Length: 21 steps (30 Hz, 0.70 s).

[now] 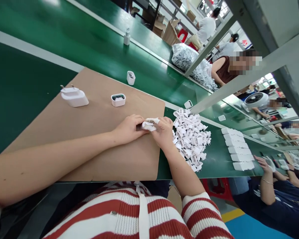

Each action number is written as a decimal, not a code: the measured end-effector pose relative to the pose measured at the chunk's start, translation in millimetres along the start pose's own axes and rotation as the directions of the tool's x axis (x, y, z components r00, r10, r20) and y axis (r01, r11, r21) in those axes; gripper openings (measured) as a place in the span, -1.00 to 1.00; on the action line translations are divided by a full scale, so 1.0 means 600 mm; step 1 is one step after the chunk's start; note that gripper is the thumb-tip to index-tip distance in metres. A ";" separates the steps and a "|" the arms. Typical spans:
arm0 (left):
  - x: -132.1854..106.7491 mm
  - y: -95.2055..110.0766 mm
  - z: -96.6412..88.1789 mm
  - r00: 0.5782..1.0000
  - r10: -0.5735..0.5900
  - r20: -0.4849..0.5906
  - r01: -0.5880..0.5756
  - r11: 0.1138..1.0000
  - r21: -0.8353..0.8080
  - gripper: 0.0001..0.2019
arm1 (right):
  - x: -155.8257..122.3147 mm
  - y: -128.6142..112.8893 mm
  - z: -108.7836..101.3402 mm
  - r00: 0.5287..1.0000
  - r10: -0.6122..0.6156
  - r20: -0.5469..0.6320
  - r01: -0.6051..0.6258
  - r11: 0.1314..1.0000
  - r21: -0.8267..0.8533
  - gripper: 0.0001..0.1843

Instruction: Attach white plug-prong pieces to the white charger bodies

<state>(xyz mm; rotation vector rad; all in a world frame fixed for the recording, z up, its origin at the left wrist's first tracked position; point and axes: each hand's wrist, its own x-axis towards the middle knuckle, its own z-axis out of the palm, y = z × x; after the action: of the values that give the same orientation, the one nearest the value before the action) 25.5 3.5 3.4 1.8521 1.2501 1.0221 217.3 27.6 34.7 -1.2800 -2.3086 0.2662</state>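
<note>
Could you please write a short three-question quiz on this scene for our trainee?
1. What colour is the part held between the left hand and right hand, above the cardboard?
2. Which hand is nearer the pile?
A) Left
B) Right
3. True or false: the pile lies on the cardboard.

Key:
1. White.
2. B.
3. False; it lies beside the cardboard, on the green table.
</note>
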 end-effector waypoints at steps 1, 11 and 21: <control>-0.001 0.003 0.001 1.000 -0.017 0.000 0.017 1.000 -0.019 -0.64 | -0.001 0.001 0.000 1.000 0.013 -0.001 -0.013 1.000 0.021 -0.86; 0.145 0.075 -0.076 0.977 -0.202 -0.069 0.214 0.936 0.281 -0.56 | 0.007 0.072 -0.082 0.912 0.395 -0.108 -0.408 0.853 -0.326 -0.52; 0.387 -0.056 -0.171 0.842 -0.465 -0.275 0.536 0.653 0.535 -0.47 | 0.011 0.095 -0.066 0.891 0.453 0.030 -0.410 0.832 -0.374 -0.60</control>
<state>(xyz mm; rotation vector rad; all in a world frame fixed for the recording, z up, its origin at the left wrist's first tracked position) -24.3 243.7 76.9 1.6957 2.2012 0.4378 276.5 61.5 48.7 -2.0292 -2.1989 0.0639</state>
